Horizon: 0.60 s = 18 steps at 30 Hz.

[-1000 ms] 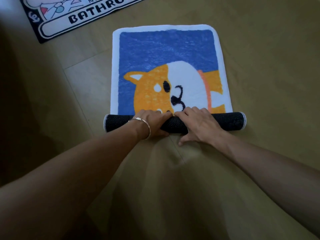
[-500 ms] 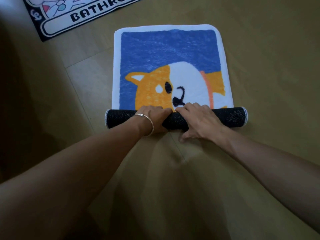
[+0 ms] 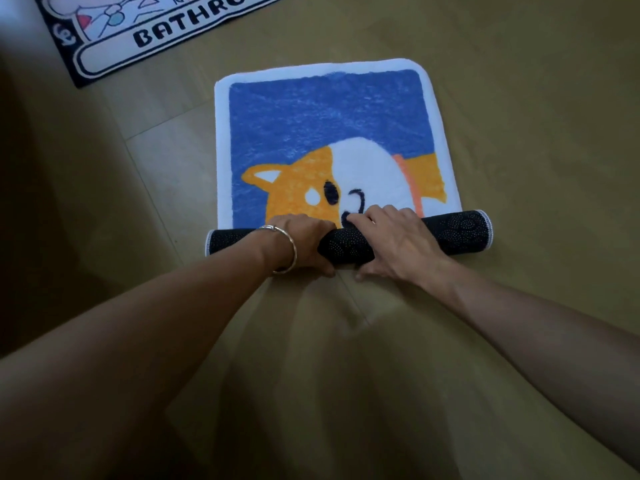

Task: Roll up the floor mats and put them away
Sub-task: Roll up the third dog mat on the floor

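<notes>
A blue floor mat (image 3: pixel 322 116) with an orange and white dog and a white border lies on the wooden floor, its near part wound into a black dotted roll (image 3: pixel 457 233). My left hand (image 3: pixel 301 240), with a silver bangle on the wrist, grips the roll left of its middle. My right hand (image 3: pixel 391 240) grips the roll just right of the middle, fingers curled over its top and thumb at its near side. The dog's lower face is hidden by the roll and my hands.
A second mat (image 3: pixel 162 32), black-edged with the word BATHROOM and a cartoon, lies flat at the far left, partly out of view. Bare wooden floor (image 3: pixel 536 133) surrounds the blue mat. Shadow darkens the left side.
The roll has moved away from me over the dog picture, covering more of it. Both hands stay on the roll and travelled with it.
</notes>
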Tool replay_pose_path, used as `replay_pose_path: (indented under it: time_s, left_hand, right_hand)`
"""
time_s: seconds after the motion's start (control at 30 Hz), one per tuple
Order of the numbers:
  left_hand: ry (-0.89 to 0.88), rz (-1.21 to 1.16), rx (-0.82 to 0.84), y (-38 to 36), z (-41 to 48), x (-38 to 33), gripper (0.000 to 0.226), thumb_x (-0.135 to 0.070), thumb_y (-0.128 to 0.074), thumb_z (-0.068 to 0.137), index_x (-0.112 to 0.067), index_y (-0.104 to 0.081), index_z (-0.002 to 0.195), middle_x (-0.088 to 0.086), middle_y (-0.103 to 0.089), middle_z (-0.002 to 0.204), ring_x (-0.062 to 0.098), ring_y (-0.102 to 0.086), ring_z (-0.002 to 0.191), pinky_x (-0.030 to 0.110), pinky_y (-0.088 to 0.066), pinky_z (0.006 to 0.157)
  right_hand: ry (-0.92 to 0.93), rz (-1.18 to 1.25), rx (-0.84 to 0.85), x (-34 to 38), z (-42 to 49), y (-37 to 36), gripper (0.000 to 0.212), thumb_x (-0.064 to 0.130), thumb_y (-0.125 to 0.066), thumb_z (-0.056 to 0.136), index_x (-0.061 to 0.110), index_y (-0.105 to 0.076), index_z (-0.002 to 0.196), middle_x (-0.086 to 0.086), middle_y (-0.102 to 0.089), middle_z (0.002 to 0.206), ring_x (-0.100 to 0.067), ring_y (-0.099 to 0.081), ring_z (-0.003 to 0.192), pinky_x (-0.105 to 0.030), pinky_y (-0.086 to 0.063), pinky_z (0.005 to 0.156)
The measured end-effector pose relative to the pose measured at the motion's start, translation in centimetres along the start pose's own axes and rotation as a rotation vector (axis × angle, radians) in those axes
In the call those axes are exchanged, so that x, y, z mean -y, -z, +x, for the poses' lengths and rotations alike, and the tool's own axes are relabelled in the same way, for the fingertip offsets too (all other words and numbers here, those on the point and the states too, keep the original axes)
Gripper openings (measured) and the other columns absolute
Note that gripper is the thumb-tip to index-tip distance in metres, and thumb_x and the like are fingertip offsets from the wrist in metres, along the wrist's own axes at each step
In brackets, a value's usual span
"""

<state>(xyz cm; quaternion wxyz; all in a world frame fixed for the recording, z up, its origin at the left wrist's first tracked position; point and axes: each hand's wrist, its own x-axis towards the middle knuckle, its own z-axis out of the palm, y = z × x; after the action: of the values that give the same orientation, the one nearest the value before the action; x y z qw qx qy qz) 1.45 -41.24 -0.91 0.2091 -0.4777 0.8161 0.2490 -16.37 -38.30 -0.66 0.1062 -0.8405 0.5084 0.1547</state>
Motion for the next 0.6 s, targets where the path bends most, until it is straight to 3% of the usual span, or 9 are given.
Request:
replay_pose_path:
  time_s: [0.07, 0.2, 0.3, 0.43, 0.53, 0.6]
  left_hand:
    - [-0.004, -0.005, 0.009, 0.0, -0.3, -0.2, 0.066, -0.064, -0.068, 0.07, -0.028, -0.047, 0.122, -0.001, -0.062, 0.109, 0.022, -0.059, 0.098, 0.031, -0.046, 0.073]
    - [0.011, 0.165, -0.155, -1.6, -1.2, -0.3, 0.106, -0.072, -0.068, 0.06, -0.031, -0.019, 0.144, 0.002, -0.046, 0.126, 0.025, -0.048, 0.114, 0.039, -0.041, 0.085]
    - [0.062, 0.116, -0.16, -1.8, -1.0, -0.3, 0.088, -0.067, -0.071, 0.061, -0.028, -0.035, 0.131, 0.002, -0.051, 0.116, 0.026, -0.052, 0.106, 0.04, -0.043, 0.078]
    - [0.047, -0.022, -0.12, -0.4, -0.5, 0.0, 0.051, -0.049, -0.072, 0.069, -0.028, -0.051, 0.11, -0.002, -0.062, 0.096, 0.023, -0.061, 0.091, 0.034, -0.052, 0.072]
    - [0.05, -0.069, -0.011, 0.9, -0.4, 0.3, 0.051, -0.05, -0.075, 0.067, -0.03, -0.053, 0.109, -0.006, -0.062, 0.095, 0.019, -0.06, 0.094, 0.03, -0.048, 0.071]
    - [0.041, -0.005, -0.026, 0.7, -0.6, 0.2, 0.069, -0.057, -0.075, 0.065, -0.031, -0.047, 0.122, -0.003, -0.059, 0.109, 0.021, -0.056, 0.103, 0.033, -0.046, 0.075]
  right_hand:
    - [-0.016, 0.005, 0.008, 0.0, -0.2, -0.3, 0.075, 0.059, -0.07, 0.071, 0.023, -0.039, 0.129, -0.003, -0.05, 0.114, -0.024, -0.05, 0.104, -0.036, -0.036, 0.081]
    - [-0.021, 0.117, 0.129, -0.5, 1.2, 0.8, 0.064, 0.052, -0.068, 0.078, 0.023, -0.042, 0.128, -0.005, -0.053, 0.113, -0.027, -0.054, 0.104, -0.037, -0.039, 0.079]
    - [-0.01, 0.187, 0.193, -0.8, 1.8, 1.4, 0.066, 0.054, -0.072, 0.074, 0.023, -0.045, 0.125, -0.004, -0.054, 0.11, -0.026, -0.056, 0.102, -0.035, -0.04, 0.077]
    - [0.0, 0.037, 0.046, -0.4, 0.5, 0.8, 0.083, 0.064, -0.071, 0.067, 0.023, -0.039, 0.131, -0.002, -0.049, 0.118, -0.023, -0.049, 0.105, -0.037, -0.038, 0.085]
    - [-0.037, -0.019, 0.006, -0.2, -0.1, 0.3, 0.076, 0.063, -0.069, 0.07, 0.021, -0.039, 0.126, -0.003, -0.05, 0.116, -0.024, -0.049, 0.104, -0.037, -0.036, 0.085]
    - [-0.052, 0.008, 0.022, -0.1, 0.2, 0.2, 0.064, 0.054, -0.067, 0.077, 0.02, -0.04, 0.124, -0.004, -0.05, 0.115, -0.025, -0.049, 0.105, -0.037, -0.035, 0.086]
